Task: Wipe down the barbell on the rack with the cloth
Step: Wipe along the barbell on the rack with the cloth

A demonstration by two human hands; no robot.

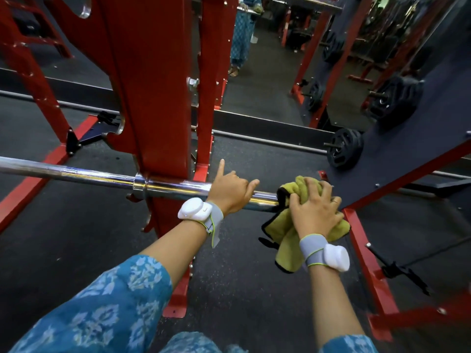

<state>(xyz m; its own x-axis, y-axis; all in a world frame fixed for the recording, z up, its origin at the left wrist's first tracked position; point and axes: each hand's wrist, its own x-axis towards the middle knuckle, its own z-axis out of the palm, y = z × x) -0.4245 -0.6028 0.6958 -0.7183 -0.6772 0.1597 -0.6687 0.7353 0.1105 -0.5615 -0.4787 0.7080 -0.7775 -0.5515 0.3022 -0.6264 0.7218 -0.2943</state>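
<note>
A chrome barbell (76,173) lies across the red rack (153,98), its thicker sleeve sticking out to the right of the upright. My left hand (229,189) grips the sleeve just right of the upright, with the index finger pointing up. A yellow-green cloth (285,240) is bunched over the sleeve's end and hangs down below it. My right hand (316,210) holds the cloth wrapped round the bar end, which is hidden under it.
Black weight plates (344,149) hang on pegs of a dark storage rack at the right. Red frame rails (367,261) run along the black rubber floor under my right arm. A mirror (267,72) behind the rack reflects a person.
</note>
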